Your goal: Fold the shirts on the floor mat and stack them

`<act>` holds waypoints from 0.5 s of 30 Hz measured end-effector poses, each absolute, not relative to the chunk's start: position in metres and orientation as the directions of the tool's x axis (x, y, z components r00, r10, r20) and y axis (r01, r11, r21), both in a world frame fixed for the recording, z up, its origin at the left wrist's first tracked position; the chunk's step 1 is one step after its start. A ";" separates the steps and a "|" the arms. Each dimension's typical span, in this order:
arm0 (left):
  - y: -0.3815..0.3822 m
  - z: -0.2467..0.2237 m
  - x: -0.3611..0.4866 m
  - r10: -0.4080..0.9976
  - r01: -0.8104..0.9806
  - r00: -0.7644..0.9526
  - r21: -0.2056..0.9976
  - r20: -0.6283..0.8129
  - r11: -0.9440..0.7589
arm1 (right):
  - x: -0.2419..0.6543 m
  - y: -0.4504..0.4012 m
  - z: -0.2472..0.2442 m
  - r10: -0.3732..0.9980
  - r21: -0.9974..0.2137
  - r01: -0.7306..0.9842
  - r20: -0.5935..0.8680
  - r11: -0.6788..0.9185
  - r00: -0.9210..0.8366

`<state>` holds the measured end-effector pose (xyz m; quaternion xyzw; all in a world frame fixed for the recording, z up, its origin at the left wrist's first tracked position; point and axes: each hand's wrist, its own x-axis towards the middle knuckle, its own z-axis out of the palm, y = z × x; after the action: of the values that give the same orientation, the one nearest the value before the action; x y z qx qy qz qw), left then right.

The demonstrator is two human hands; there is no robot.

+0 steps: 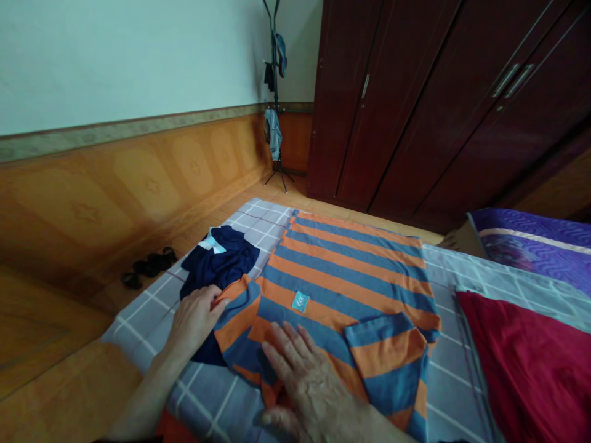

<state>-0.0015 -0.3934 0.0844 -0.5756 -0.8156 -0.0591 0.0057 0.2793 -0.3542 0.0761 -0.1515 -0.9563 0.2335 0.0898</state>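
While the right hand (307, 394) lies spread flat on the orange-and-blue striped shirt (351, 277), the left hand (196, 323) pinches its edge; one sleeve (385, 363) already lies folded inward.

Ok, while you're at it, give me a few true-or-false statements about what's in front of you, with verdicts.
1. The right hand lies flat on the orange and blue striped shirt. True.
2. The left hand lifts the dark blue garment into the air. False: the left hand is at the striped shirt's edge, and the garment lies on the checked sheet.
3. A small teal label shows on the striped shirt. True.
4. The dark red cloth lies on the floor. False: it lies on the checked sheet.
5. Clothes hang on the coat stand. True.
6. The wardrobe doors stand wide open. False: they are shut.
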 end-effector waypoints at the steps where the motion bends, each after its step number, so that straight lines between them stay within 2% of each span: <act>1: -0.393 0.086 -0.001 0.932 0.929 -0.355 0.136 0.073 0.343 | 0.270 -0.356 0.074 0.311 -0.514 0.236 0.064 0.825 -0.948; 3: -0.391 0.091 -0.002 0.907 0.891 -0.415 0.233 0.072 0.389 | 0.260 -0.359 0.067 0.295 -0.555 0.238 0.015 0.797 -0.955; 5: -0.389 0.097 -0.001 0.880 0.845 -0.470 0.325 0.070 0.425 | 0.260 -0.362 0.059 0.297 -0.555 0.232 0.029 0.799 -0.954; 8: -0.381 0.104 0.020 0.880 0.778 -0.467 0.512 0.086 0.363 | 0.271 -0.365 0.055 0.349 -0.501 0.217 0.186 0.838 -0.918; 10: -0.373 0.107 0.047 0.922 0.703 -0.378 0.674 0.081 0.229 | 0.279 -0.367 0.059 0.366 -0.441 0.180 0.384 0.879 -0.848; 12: -0.364 0.107 0.078 0.978 0.583 -0.205 0.808 0.048 0.083 | 0.283 -0.367 0.066 0.333 -0.392 0.104 0.579 0.914 -0.744; 15: -0.360 0.107 0.109 0.998 0.488 -0.026 0.872 0.050 -0.031 | 0.285 -0.360 0.078 0.403 -0.477 0.027 0.711 0.879 -0.576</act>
<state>0.1087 -0.3595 0.1065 -0.6104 -0.6086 -0.3778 -0.3379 0.2847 -0.3604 0.0776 -0.1247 -0.8618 0.2124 0.4434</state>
